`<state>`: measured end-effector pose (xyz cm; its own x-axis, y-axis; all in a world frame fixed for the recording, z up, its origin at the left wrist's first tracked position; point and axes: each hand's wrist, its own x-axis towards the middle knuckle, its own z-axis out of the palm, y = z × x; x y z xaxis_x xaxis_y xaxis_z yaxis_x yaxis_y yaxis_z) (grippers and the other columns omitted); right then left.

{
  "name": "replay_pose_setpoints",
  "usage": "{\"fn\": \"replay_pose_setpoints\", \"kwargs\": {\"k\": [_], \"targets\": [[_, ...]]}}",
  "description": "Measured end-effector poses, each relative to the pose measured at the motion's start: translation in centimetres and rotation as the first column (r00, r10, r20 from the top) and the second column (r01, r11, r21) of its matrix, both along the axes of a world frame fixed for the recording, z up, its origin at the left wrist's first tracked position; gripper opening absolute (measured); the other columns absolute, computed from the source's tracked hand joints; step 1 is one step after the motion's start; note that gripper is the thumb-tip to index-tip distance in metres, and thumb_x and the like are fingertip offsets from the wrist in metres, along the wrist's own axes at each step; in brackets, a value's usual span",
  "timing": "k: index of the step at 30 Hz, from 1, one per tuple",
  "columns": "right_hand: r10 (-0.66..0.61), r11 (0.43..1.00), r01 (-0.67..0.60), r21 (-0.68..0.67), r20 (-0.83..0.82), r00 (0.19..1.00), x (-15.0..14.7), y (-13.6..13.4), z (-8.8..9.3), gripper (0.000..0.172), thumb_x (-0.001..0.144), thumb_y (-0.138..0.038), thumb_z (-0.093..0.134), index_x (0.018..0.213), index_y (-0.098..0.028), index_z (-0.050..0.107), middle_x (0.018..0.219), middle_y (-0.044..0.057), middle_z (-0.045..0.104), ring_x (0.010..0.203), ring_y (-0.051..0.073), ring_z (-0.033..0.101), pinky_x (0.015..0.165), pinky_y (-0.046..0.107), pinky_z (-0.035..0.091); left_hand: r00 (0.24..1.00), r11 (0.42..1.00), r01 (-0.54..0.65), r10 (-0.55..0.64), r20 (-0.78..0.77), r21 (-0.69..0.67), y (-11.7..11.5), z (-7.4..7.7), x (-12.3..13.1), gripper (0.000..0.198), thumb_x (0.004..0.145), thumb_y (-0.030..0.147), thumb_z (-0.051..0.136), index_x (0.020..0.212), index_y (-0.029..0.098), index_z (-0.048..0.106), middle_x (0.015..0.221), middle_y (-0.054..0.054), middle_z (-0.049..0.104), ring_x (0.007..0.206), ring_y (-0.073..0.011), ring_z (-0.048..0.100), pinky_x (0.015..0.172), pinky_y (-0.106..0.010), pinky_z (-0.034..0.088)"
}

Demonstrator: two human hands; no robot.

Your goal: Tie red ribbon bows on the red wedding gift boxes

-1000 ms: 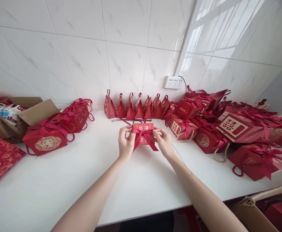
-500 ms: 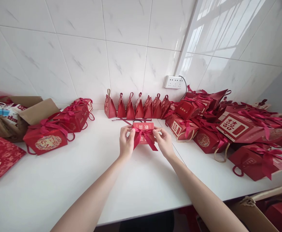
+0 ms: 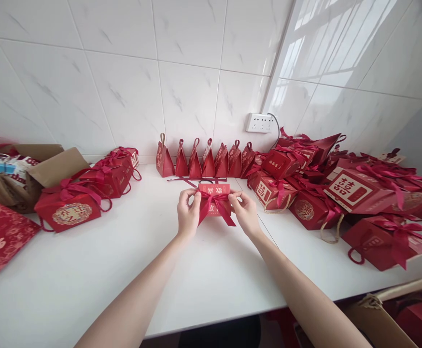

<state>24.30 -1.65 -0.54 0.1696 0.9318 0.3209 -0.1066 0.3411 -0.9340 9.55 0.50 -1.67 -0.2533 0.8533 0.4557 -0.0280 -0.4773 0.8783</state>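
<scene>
A small red gift box (image 3: 221,187) with pale Chinese characters rests on the white table (image 3: 211,270) before me. Across its top runs a dark red ribbon bow (image 3: 211,199), its two tails hanging down the near side. The left loop of the bow is pinched between thumb and fingers of my left hand (image 3: 188,212). At the opposite side, my right hand (image 3: 246,212) pinches the right loop the same way. Just behind the box, a thin ribbon (image 3: 182,181) lies flat on the table.
Several triangular red boxes (image 3: 194,164) with loops line the wall. Ribboned red boxes (image 3: 312,212) are piled at right; others (image 3: 73,215) stand at left beside an open cardboard box (image 3: 57,164) and a red bag (image 3: 1,237). A white power strip (image 3: 260,123) hangs on the tiled wall.
My left hand has shifted slightly left, and the bow's left loop is drawn a little wider. The right hand has barely moved. The red bag at far left has changed shape.
</scene>
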Motion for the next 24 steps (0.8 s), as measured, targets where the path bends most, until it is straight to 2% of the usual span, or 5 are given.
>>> {"fn": "replay_pose_setpoints", "kwargs": {"k": [8,16,20,24], "targets": [[0.026,0.999,-0.027,-0.021,-0.04,0.999,-0.06,-0.08,0.12,0.033,0.073,-0.048,0.065,0.067,-0.019,0.051,0.117,0.008,0.06,0.088,0.02,0.063,0.079,0.038,0.053,1.0,0.999,-0.026,0.026,-0.013,-0.033,0.0,-0.19,0.18,0.008,0.083,0.027,0.047,0.082,0.02,0.052,0.1,-0.005,0.06,0.096,-0.0178,0.056,0.084,-0.031,0.044],[0.087,0.995,-0.092,-0.033,-0.137,0.987,0.12,0.25,-0.17,0.031,0.072,-0.046,0.066,0.068,-0.018,0.054,0.12,0.008,0.059,0.09,0.02,0.062,0.078,0.038,0.055,0.994,0.997,-0.081,0.082,-0.076,0.008,-0.03,-0.33,0.38,0.008,0.085,0.026,0.045,0.08,0.021,0.047,0.1,-0.006,0.059,0.096,-0.0168,0.056,0.085,-0.031,0.044],[0.093,0.994,-0.099,-0.035,-0.141,0.986,0.2,0.37,-0.37,0.031,0.073,-0.046,0.065,0.067,-0.018,0.054,0.12,0.008,0.059,0.084,0.018,0.062,0.074,0.038,0.056,0.994,0.997,-0.075,0.075,-0.082,0.004,-0.08,-0.27,0.4,0.008,0.086,0.027,0.045,0.082,0.021,0.047,0.103,-0.006,0.058,0.098,-0.017,0.055,0.086,-0.031,0.043],[0.088,0.995,-0.093,-0.034,-0.127,0.988,0.18,0.3,-0.23,0.032,0.072,-0.047,0.066,0.065,-0.018,0.054,0.119,0.008,0.06,0.088,0.02,0.063,0.077,0.04,0.055,0.997,0.998,-0.055,0.055,-0.054,0.007,-0.01,-0.36,0.29,0.011,0.084,0.031,0.048,0.083,0.021,0.049,0.102,-0.006,0.058,0.098,-0.0171,0.055,0.084,-0.03,0.043]]}}
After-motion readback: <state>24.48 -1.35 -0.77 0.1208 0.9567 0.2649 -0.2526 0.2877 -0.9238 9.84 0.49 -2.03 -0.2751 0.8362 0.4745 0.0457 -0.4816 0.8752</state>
